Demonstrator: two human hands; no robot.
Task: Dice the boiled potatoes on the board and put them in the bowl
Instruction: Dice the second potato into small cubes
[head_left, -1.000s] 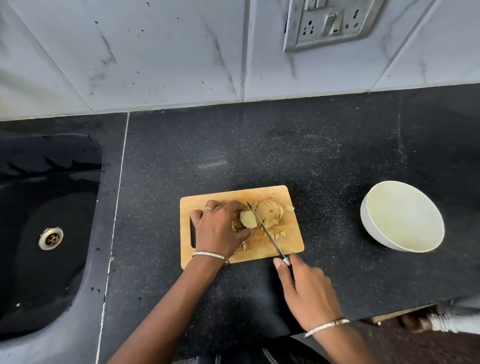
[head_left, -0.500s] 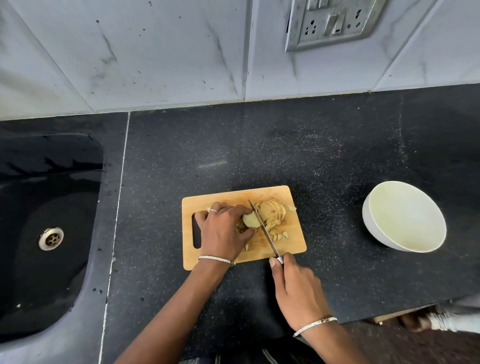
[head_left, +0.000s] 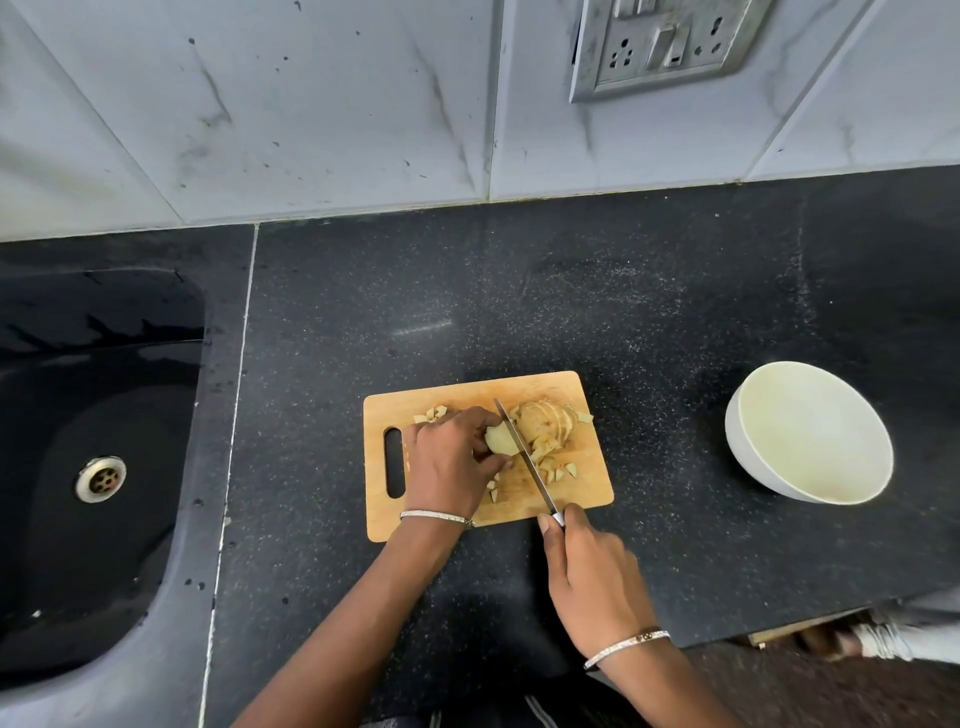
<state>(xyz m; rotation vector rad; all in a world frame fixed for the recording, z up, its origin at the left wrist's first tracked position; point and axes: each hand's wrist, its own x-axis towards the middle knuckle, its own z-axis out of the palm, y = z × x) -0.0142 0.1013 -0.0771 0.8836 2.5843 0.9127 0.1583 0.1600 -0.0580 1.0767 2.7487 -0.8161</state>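
**Overhead view of the dicing station.** We look down on a black speckled stone desk (head_left: 571, 312) with a black moulded sink (head_left: 130, 571) set into its left side. A rectangular wooden cutting board (head_left: 467, 395) lies near the front edge, within reach of both arms. A round white bowl (head_left: 810, 431) stands well apart to its right, on the knife side, and we see nothing in it.

The left hand (head_left: 447, 467) curls over the pale uncut end of the boiled potato (head_left: 501, 440) and pins it to the board. We judge that the fingers are curled to keep them clear of the edge. The right hand (head_left: 592, 582) is wrapped round the mostly hidden handle of a slim steel-bladed knife (head_left: 524, 457). The blade is laid slantwise against the potato, beside the left knuckles.

Right of the blade, cut slices (head_left: 545, 423) lean in a fan, with small pale cubes (head_left: 558, 474) scattered nearby. We judge dicing to be under way, with nothing yet transferred.
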